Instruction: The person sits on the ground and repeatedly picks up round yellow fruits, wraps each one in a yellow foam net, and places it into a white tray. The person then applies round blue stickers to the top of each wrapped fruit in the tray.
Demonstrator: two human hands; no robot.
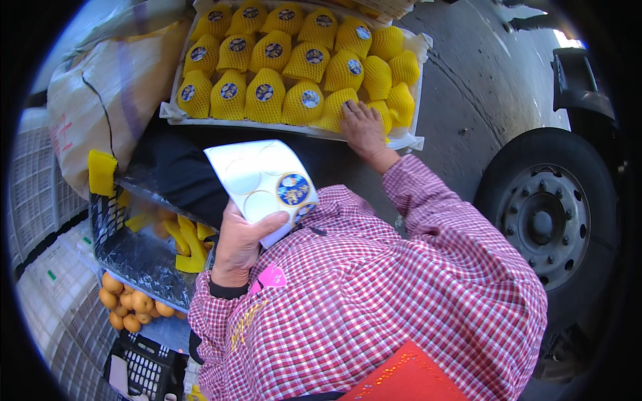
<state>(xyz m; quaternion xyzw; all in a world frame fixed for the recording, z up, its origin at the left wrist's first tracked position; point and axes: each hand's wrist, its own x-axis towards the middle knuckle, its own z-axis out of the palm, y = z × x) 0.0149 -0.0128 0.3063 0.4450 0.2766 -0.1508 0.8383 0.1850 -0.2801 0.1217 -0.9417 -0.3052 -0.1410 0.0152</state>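
Observation:
My left hand [239, 248] grips a curled white strip of round stickers [261, 182], its thumb across the lower edge. A dark blue and gold sticker [293, 190] shows on the strip beside several bare round outlines. My right hand [364, 128] lies with fingers outstretched on a yellow net-wrapped fruit [332, 111] in the front row of a white foam box [267, 125]. No sticker shows on the uncovered part of this fruit. Fruits to its left, such as a wrapped fruit [304, 107], bear round stickers. The wrapped fruits [400, 103] at the right end show none.
A dark crate [110, 244] at the left holds loose yellow foam nets [192, 242]. Bare orange-brown fruits [137, 304] lie below it, near a black basket [144, 364]. A large white sack [100, 87] leans at the far left. A vehicle wheel [542, 224] stands on the right.

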